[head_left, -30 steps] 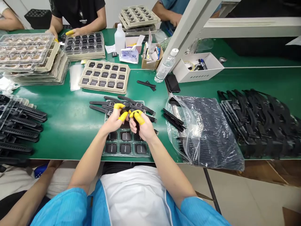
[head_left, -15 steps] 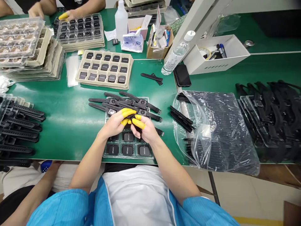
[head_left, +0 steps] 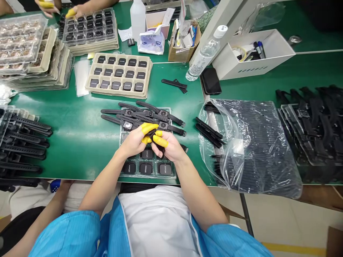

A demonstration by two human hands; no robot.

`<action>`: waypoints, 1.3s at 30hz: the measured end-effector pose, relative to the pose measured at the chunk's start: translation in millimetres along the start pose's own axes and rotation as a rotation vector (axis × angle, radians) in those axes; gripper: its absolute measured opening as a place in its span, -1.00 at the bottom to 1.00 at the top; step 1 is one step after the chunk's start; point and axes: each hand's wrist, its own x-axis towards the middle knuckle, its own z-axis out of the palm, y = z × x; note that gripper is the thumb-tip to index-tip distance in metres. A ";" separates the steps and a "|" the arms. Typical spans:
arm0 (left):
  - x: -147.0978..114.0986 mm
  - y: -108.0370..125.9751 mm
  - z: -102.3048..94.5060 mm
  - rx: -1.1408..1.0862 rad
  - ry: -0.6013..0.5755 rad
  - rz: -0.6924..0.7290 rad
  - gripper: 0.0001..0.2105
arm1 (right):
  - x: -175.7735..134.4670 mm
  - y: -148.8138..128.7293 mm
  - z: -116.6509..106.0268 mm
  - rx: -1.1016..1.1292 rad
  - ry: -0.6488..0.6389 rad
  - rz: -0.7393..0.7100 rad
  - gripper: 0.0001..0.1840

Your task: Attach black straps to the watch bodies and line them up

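Above a clear plastic tray, my left hand and my right hand meet, with yellow covers on several fingers. Both pinch a black watch, mostly hidden behind the fingers; part of its dark strap shows by my right fingers. Square black watch cases with white lettering sit in the tray's near compartments. Across its far side lie several black watches with straps spread out and sensor backs facing up.
At right, a clear bag holds many black straps, with loose straps at its mouth. Two straps lie farther back. A beige tray of watch cases, a bottle and a phone stand beyond. A co-worker's hand is far left.
My hands keep their grip on the watch and shift slightly, showing more dark strap between them. The whole view has moved a little. A co-worker's hand at far left has lifted.
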 end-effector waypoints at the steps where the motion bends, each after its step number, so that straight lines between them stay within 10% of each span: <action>1: -0.3 -0.1 -0.5 -0.001 -0.009 0.004 -0.49 | 0.2 0.6 0.6 0.005 0.005 -0.006 -0.56; 30: -2.8 2.2 -3.5 0.126 -0.116 -0.131 -0.66 | 2.6 0.3 0.0 0.047 0.193 0.164 -0.34; 39: 1.6 8.0 -2.6 -0.122 0.087 -0.294 -0.66 | 1.8 2.1 -0.7 0.038 0.178 0.011 -0.47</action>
